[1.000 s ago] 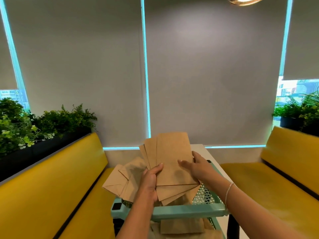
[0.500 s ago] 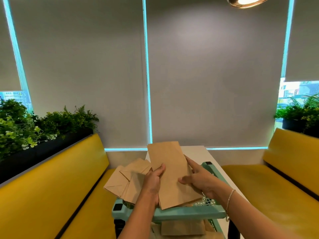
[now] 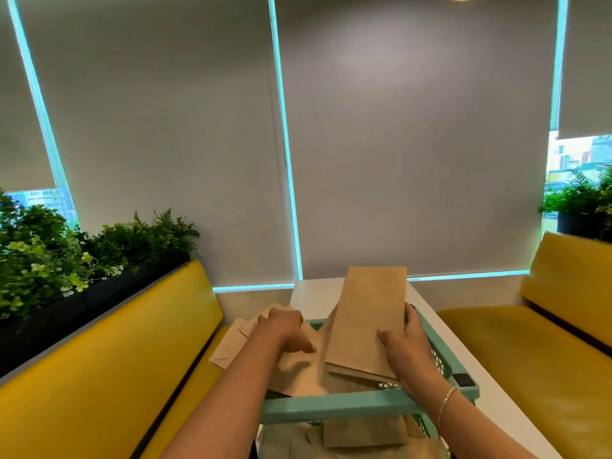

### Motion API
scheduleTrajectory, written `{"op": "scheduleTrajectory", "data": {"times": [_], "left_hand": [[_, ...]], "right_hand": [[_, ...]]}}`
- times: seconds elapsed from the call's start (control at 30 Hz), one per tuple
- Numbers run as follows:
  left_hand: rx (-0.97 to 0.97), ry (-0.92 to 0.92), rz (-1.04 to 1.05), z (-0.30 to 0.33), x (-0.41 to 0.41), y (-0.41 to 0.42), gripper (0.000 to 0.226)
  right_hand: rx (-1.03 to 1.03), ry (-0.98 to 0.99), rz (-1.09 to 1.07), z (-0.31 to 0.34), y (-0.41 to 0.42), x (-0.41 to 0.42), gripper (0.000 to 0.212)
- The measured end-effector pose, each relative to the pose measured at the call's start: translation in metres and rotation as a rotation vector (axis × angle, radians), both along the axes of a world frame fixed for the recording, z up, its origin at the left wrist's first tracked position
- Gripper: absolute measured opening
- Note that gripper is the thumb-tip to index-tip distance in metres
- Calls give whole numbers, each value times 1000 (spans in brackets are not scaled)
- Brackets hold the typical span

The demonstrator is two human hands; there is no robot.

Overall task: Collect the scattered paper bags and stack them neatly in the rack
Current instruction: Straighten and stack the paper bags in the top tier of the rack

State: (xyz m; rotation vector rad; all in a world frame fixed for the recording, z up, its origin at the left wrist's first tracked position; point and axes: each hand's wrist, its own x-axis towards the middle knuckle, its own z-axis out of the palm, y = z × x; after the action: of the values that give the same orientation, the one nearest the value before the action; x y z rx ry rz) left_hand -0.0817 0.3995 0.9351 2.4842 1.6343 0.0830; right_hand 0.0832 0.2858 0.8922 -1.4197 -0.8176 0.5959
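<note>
Two yellow benches [image 3: 109,369] flank white table [image 3: 490,392].

- Right hand [image 3: 408,352] holds a neat stack of paper bags [image 3: 367,323] by its right edge, thumb on top; the stack is tilted over the teal rack [image 3: 334,405].
- Left hand [image 3: 284,329] rests on loose bags [image 3: 298,366] at the rack's left side; its fingers are blurred.
- More bags [image 3: 364,433] lie on the lower tier.
- Rack stands against a white table [image 3: 490,385], between yellow benches [image 3: 116,359].
</note>
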Motion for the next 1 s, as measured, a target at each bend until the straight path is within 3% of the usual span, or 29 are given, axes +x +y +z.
{"op": "scheduleTrajectory", "data": {"times": [0.13, 0.5, 0.6, 0.73, 0.87, 1.0], "left_hand": [[59, 208, -98, -4, -6, 5, 72], [111, 285, -114, -3, -3, -5, 70], [111, 254, -127, -5, -4, -3, 63], [79, 120, -172, 8, -7, -1, 24], [181, 23, -191, 37, -15, 6, 37], [273, -206, -116, 64, -31, 15, 32]], "right_hand": [[-13, 2, -24, 1, 1, 1, 67], [-46, 4, -58, 2, 1, 3, 64], [-53, 2, -60, 1, 2, 3, 65], [-44, 0, -74, 3, 2, 3, 63], [-44, -6, -84, 3, 1, 2, 61], [-41, -2, -99, 3, 1, 2, 61]]}}
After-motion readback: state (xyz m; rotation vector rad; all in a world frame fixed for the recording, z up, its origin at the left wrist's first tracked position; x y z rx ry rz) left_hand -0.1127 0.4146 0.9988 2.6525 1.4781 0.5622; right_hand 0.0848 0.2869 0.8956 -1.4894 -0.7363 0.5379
